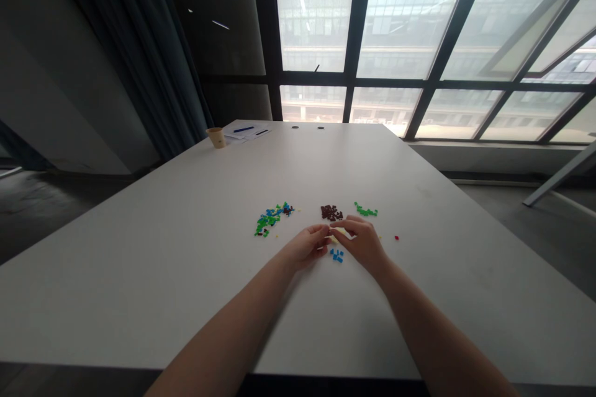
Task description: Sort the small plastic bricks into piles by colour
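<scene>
My left hand [310, 244] and my right hand [362, 238] meet above the white table, fingertips pinched together. Whatever they hold between them is too small to make out. Just beyond the fingertips lies a heap of dark brown small pieces [329, 212]. A few blue pieces [336, 255] lie on the near side, below the hands. Pale yellow pieces [336, 237] show partly under my right hand. Past that hand is a cluster of green pieces [365, 210], and a single red piece [397, 237] sits to its right.
A mixed pile of green, blue and brown pieces [270, 219] spreads left of the hands. At the far left of the white table [186, 236] stand a tan cup [216, 138] and papers with a blue pen [243, 129]. Large windows rise behind.
</scene>
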Demonstrator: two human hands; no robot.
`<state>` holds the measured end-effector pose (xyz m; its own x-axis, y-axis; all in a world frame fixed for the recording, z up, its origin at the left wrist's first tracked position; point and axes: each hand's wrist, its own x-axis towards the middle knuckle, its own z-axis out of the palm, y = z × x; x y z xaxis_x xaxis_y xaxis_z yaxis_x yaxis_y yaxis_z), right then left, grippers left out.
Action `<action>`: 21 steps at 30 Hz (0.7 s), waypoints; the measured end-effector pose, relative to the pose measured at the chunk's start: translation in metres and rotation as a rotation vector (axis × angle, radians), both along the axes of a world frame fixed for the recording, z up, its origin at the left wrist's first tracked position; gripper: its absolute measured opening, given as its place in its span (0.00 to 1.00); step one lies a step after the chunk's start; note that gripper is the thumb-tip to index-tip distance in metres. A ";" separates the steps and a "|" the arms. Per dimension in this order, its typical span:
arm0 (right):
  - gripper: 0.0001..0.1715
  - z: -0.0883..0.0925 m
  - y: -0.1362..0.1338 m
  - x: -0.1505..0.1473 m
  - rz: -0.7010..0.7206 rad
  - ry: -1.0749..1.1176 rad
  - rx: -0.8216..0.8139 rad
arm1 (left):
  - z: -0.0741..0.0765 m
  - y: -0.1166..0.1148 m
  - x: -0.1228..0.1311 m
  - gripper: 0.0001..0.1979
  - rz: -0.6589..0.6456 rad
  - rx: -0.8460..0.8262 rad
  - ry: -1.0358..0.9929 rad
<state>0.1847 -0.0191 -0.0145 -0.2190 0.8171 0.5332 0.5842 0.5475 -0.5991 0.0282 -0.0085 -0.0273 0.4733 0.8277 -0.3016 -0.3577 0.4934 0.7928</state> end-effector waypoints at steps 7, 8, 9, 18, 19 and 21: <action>0.10 0.001 -0.001 -0.001 0.019 0.011 0.002 | 0.004 -0.002 0.000 0.20 -0.036 -0.002 -0.036; 0.10 0.001 -0.001 -0.001 0.019 0.011 0.001 | 0.003 -0.002 0.000 0.19 -0.034 -0.006 -0.040; 0.10 0.001 -0.001 -0.001 0.018 0.010 0.002 | 0.003 -0.002 0.000 0.19 -0.033 -0.011 -0.043; 0.09 0.000 -0.002 -0.002 0.033 0.028 -0.004 | 0.004 -0.003 0.000 0.19 -0.038 -0.010 -0.077; 0.09 0.000 -0.002 -0.002 0.035 0.028 -0.011 | 0.004 -0.003 0.001 0.19 -0.044 -0.007 -0.066; 0.09 0.001 -0.001 -0.001 0.029 0.021 -0.018 | 0.003 -0.002 0.001 0.19 -0.038 0.002 -0.016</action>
<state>0.1834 -0.0199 -0.0135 -0.2318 0.8203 0.5228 0.5557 0.5528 -0.6210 0.0293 -0.0106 -0.0241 0.5088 0.8097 -0.2924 -0.3515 0.5055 0.7880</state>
